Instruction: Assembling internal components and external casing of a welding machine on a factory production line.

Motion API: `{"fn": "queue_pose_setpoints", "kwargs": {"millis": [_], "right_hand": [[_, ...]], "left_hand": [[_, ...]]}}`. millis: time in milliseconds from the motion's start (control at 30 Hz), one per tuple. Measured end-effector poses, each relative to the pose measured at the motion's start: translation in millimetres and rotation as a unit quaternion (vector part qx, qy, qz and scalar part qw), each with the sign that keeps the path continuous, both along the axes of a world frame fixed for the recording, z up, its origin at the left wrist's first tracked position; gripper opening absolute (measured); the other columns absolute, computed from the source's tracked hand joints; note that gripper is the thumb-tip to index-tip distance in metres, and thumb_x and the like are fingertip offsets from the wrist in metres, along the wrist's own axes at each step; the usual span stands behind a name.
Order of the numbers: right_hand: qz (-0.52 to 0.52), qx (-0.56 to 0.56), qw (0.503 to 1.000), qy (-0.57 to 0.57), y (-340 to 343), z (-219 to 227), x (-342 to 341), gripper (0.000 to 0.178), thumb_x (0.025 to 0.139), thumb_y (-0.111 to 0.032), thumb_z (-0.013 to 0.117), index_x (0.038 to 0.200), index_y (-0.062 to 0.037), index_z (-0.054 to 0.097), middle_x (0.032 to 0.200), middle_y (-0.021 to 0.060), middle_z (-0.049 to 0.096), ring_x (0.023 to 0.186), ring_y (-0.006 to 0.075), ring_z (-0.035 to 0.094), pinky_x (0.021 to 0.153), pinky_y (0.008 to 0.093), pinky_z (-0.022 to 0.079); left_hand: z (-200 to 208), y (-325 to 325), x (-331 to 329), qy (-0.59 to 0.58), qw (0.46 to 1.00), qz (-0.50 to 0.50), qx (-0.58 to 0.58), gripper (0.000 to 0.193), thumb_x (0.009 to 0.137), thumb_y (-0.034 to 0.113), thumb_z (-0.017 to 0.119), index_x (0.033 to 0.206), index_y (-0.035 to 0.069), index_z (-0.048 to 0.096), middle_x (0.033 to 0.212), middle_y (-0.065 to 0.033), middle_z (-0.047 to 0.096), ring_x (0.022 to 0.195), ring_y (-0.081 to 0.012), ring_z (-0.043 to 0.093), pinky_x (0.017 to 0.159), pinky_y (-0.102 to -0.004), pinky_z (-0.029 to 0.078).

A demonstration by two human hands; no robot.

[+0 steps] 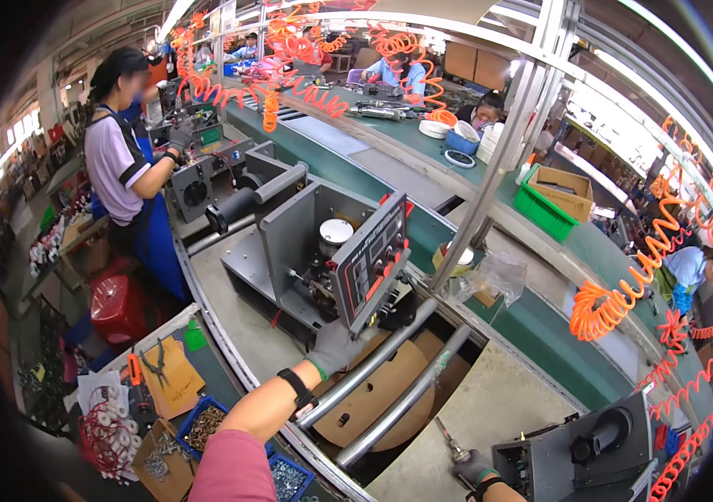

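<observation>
Factory hall: rim dark, far figures indistinct. Worktop (248, 345), pale. Grey housing (285, 243), open-sided, at centre; black front panel (365, 268) hides part of the interior. Left hand (335, 345), gloved, six o'clock: against the panel's lower edge, fingers obscured, openness and grip cannot be told. Right hand (475, 468), gloved, five o'clock: closed around slim tool (458, 452); forearm cut off below.

The control panel (371, 269) is dark grey with red markings. Below it, the left glove (338, 348) is grey; right of the panel, the crate (544, 216) is green and the coiled hose (588, 315) orange.
</observation>
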State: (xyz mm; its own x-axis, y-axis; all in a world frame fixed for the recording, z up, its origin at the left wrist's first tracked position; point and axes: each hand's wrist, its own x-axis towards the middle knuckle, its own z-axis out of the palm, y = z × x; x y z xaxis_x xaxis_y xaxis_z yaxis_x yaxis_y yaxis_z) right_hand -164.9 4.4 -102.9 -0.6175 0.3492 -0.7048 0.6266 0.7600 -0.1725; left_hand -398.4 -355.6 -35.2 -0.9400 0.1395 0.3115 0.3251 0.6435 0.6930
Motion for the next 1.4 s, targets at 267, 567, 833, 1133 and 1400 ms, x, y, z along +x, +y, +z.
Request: {"fn": "queue_pose_setpoints", "kwargs": {"millis": [267,567,833,1133,1400], "right_hand": [[0.002,0.034,0.999,-0.012,44,-16,32,0.075,0.056,-0.044,0.075,0.117,-0.0033,0.057,0.113,0.0197,0.062,0.107,0.0337,0.058,0.092,0.0364,0.046],[-0.031,0.181,0.982,0.05,88,-36,100,0.044,0.069,-0.03,0.068,0.107,-0.0101,0.061,0.107,0.0168,0.063,0.103,0.0331,0.06,0.09,0.0398,0.047],[-0.032,0.162,0.983,0.079,114,-27,150,0.04,0.075,-0.026,0.063,0.111,-0.0111,0.057,0.111,0.0163,0.059,0.108,0.0331,0.055,0.091,0.0414,0.046],[-0.042,0.051,0.953,0.297,79,3,118,0.058,0.069,-0.038,0.072,0.115,-0.007,0.055,0.109,0.0163,0.06,0.102,0.0336,0.056,0.088,0.0425,0.046],[0.061,-0.262,0.79,0.55,-33,37,-74,0.048,0.085,-0.031,0.063,0.122,-0.0033,0.051,0.112,0.0187,0.061,0.104,0.0311,0.059,0.09,0.0377,0.046]], "left_hand": [[4,-47,102,-0.036,0.994,-0.089,-0.054,0.058,0.076,0.055,0.063,0.118,0.015,0.058,0.103,-0.0193,0.064,0.091,-0.0344,0.063,0.08,-0.0389,0.05],[5,-31,130,-0.103,0.992,0.032,-0.062,0.056,0.079,0.054,0.064,0.11,0.008,0.063,0.092,-0.0173,0.067,0.088,-0.0336,0.065,0.072,-0.0409,0.05],[-4,4,151,-0.093,0.994,-0.051,0.04,0.066,0.077,0.059,0.065,0.109,0.002,0.062,0.093,-0.0189,0.067,0.088,-0.0333,0.064,0.075,-0.0387,0.049],[15,40,171,-0.087,0.996,0.003,0.025,0.061,0.077,0.054,0.068,0.108,0.002,0.062,0.095,-0.0155,0.067,0.087,-0.0274,0.063,0.077,-0.0354,0.048],[8,38,170,-0.154,0.983,0.096,-0.019,0.042,0.075,0.029,0.072,0.103,0.0,0.063,0.091,-0.0227,0.066,0.086,-0.0358,0.065,0.072,-0.0414,0.051]]}}
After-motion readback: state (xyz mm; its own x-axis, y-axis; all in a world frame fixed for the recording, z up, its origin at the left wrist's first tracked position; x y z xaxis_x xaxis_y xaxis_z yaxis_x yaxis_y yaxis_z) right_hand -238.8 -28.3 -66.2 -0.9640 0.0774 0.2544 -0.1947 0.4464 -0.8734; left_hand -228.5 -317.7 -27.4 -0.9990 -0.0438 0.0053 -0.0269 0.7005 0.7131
